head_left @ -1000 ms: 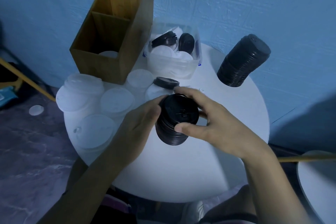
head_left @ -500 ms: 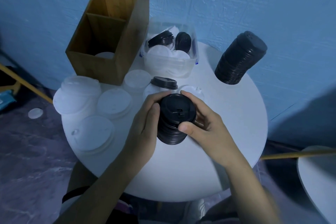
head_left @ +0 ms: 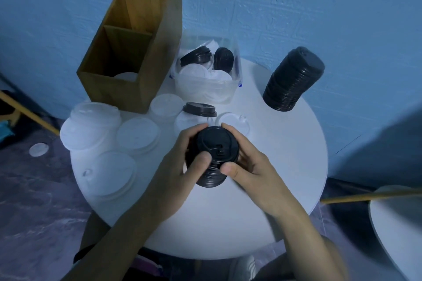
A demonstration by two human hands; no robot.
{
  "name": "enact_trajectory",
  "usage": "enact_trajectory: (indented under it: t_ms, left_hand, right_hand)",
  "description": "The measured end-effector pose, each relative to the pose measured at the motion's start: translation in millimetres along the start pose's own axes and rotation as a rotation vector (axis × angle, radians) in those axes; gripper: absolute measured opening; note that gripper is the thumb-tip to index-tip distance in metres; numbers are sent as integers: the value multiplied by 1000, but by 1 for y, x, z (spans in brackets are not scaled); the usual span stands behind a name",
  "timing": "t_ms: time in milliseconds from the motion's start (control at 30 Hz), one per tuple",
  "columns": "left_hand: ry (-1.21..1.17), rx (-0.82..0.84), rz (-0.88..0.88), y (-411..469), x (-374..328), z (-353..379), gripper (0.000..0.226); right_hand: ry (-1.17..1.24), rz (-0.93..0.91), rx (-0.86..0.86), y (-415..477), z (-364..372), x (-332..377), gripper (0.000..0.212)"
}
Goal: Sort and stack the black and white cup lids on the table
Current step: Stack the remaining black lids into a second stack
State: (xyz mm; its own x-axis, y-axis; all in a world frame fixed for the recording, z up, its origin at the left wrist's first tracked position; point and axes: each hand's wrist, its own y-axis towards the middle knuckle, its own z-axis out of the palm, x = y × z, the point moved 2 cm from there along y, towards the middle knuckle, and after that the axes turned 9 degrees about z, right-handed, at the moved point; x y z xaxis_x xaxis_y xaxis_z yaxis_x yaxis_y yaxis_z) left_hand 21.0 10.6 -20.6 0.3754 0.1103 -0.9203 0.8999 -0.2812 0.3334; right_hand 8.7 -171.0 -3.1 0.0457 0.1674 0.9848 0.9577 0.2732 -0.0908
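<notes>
One black lid stack (head_left: 217,150), probably light and slippery: my left grip (head_left: 175,162) and right grip (head_left: 251,166) clamp its ribbed sides.

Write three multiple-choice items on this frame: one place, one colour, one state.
1. The tall free-standing black stack stands on the table at its: A. left side B. right side C. near edge
2. The lids of the held stack are: A. white B. black C. mixed
3. Of the left hand and right hand, which grips the held stack? A. left only B. right only C. both

B, it stands at the far right; B, every visible lid is dark; C, fingers of both curl round it.
</notes>
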Motion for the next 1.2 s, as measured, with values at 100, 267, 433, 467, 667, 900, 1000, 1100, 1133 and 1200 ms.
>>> enact_trajectory:
  t_ms: [100,267,433,467,667,900,1000,1100,1133,1200]
  left_hand:
    - [45,63,-21,-2,1,-4,67]
    - [92,45,-14,-5,-4,-10,66]
    - [83,24,-33,-7,-5,-13,65]
    - [82,16,-33,-7,-5,-12,65]
    - [97,1,-25,-7,-2,-12,66]
    - [99,-5,-24,-7,1,-12,67]
    - [84,-7,-29,-7,2,-12,66]
    - [50,7,-38,-6,1,-11,68]
    - [49,10,-38,-5,1,-10,68]
    - [42,15,-28,-3,0,-9,64]
  right_hand:
    - [-40,32,102,-3,-8,5,62]
    - [-118,-13,9,18,-34,28,29]
    - [-526,-6,-350,83,-39,31,16]
    - [-629,25,-325,94,-35,33,21]
    - [-704,129,-233,125,-13,37,34]
    - [-338,56,-234,105,-26,49,31]
    - [-226,-16,-124,60,-33,67,24]
    - [-306,11,0,19,-28,66,31]
    - [-373,11,-4,12,-26,64,34]
    - [-513,-43,-25,7,-23,61,40]
